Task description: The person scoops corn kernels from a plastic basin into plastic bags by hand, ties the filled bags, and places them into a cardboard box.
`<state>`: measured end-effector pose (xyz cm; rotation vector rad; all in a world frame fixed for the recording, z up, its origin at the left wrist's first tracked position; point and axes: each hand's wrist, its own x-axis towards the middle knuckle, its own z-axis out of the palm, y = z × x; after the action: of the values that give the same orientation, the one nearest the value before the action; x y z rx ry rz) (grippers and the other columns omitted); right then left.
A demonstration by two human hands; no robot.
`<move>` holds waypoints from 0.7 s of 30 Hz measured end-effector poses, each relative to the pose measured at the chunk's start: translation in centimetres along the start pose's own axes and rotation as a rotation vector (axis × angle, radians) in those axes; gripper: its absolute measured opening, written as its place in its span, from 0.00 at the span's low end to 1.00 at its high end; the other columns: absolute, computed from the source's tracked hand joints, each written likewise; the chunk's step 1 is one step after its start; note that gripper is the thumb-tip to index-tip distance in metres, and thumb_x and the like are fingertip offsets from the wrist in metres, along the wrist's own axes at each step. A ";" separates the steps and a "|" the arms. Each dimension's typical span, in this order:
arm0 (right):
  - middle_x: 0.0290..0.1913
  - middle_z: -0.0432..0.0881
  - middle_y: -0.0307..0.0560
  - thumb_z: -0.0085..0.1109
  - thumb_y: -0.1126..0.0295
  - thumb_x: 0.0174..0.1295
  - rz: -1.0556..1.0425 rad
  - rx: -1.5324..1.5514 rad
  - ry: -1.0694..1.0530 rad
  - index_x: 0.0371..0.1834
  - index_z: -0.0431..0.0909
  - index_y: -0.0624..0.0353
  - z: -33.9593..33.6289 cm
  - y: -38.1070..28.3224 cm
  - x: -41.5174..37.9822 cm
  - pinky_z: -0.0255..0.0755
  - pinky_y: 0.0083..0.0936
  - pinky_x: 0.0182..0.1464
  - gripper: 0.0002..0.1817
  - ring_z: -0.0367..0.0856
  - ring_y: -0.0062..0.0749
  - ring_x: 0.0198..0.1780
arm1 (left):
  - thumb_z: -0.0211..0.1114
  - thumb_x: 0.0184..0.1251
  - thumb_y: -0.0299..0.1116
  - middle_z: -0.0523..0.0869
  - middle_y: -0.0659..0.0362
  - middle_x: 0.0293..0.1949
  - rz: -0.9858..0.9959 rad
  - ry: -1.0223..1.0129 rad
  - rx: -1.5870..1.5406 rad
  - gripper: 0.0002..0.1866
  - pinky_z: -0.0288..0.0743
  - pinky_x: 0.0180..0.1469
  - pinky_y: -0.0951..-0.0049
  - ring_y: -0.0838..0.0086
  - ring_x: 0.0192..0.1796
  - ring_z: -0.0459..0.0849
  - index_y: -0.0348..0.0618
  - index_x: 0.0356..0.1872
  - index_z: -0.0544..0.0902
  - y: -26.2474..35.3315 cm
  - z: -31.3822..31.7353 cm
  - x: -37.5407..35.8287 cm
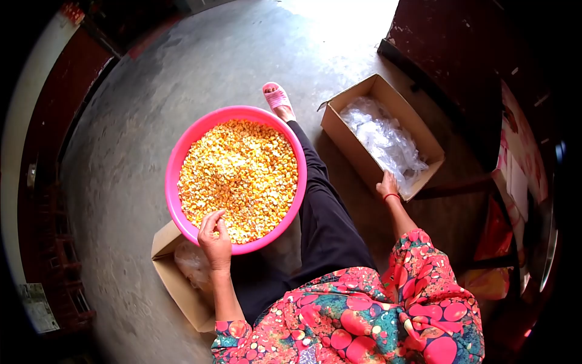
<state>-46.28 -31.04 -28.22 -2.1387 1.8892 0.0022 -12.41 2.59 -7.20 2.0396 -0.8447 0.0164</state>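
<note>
A pink basin (174,164) full of yellow corn kernels (239,173) rests on the floor in front of me. My left hand (214,238) hovers over its near rim with fingers curled together above the kernels; whether it holds any I cannot tell. My right hand (388,184), with a red band at the wrist, reaches into a cardboard box (343,137) on the right and touches the clear plastic bags (384,139) inside. My leg in black trousers (324,206) stretches between basin and box, ending in a pink sandal (277,97).
A second cardboard box (179,285) with plastic in it lies partly under the basin at the near left. Grey concrete floor (133,145) spreads all around. Dark wooden furniture (461,48) stands at the right, and a dark door frame edges the left.
</note>
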 end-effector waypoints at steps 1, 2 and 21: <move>0.53 0.74 0.52 0.57 0.72 0.50 0.033 -0.011 -0.035 0.52 0.69 0.54 0.0 0.6 -0.7 0.67 0.45 0.57 0.22 0.73 0.52 0.56 | 0.57 0.57 0.16 0.84 0.54 0.36 0.008 -0.047 0.003 0.09 0.77 0.43 0.71 0.66 0.40 0.83 0.35 0.36 0.83 -0.1 0.1 0.0; 0.53 0.74 0.52 0.57 0.72 0.50 0.034 -0.013 -0.038 0.52 0.69 0.54 0.6 1.5 -0.1 0.67 0.45 0.57 0.22 0.73 0.52 0.56 | 0.57 0.56 0.16 0.84 0.53 0.34 0.008 -0.040 0.005 0.08 0.77 0.42 0.71 0.65 0.38 0.84 0.35 0.34 0.83 -0.1 0.3 0.0; 0.37 0.84 0.54 0.60 0.66 0.49 -0.403 -0.088 -0.577 0.43 0.80 0.52 -1.6 2.1 -1.6 0.75 0.35 0.46 0.16 0.82 0.47 0.42 | 0.57 0.57 0.17 0.85 0.55 0.34 -0.022 -0.075 -0.013 0.09 0.77 0.41 0.72 0.67 0.38 0.85 0.37 0.35 0.83 -0.4 0.5 -0.1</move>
<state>-48.81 -30.00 -26.77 -2.2188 1.1420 0.5616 -12.43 2.46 -7.83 2.0475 -0.8661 -0.0779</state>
